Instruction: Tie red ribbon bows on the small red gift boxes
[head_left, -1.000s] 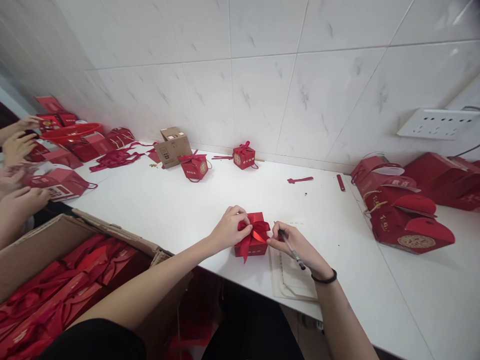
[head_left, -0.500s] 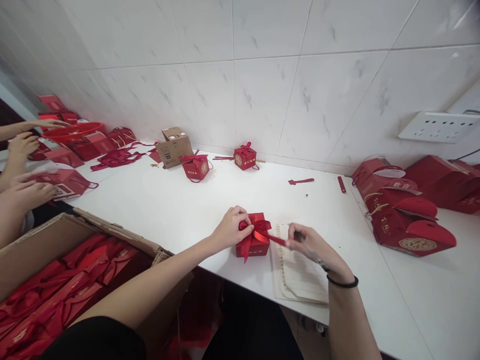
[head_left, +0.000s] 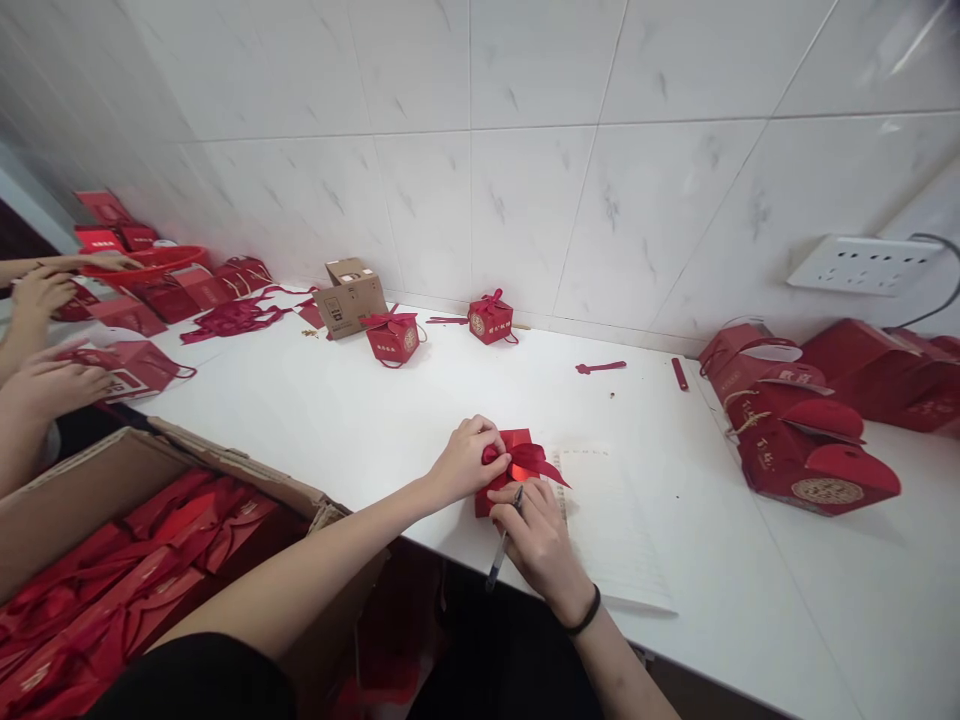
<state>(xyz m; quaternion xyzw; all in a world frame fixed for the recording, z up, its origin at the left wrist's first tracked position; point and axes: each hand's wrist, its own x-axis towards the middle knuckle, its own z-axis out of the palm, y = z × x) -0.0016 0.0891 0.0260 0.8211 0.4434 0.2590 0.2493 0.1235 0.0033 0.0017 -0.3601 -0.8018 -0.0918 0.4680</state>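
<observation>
A small red gift box (head_left: 516, 437) stands near the table's front edge, with a red ribbon bow (head_left: 534, 460) on top. My left hand (head_left: 466, 465) pinches the bow at its left side, fingers closed. At the front of the box is my right hand (head_left: 544, 540), curled around a pen (head_left: 496, 562) that points down towards the table edge. Its fingertips touch the ribbon and box front; whether they also grip a ribbon tail I cannot tell. An open notebook (head_left: 619, 540) with lined pages lies just right of the box.
Left of me, a cardboard carton (head_left: 247, 462) holds many ribboned red boxes. Two finished-looking boxes (head_left: 394, 338) sit near the wall beside a folded cardboard piece (head_left: 351, 300). Unribboned red boxes (head_left: 806, 440) stand at right. Another person's hands (head_left: 56, 385) work at far left.
My right hand has moved left from over the notebook to the front of the box, pen still in it. The ribbon tail it pulled rightwards is slack. My left hand stays on the bow.
</observation>
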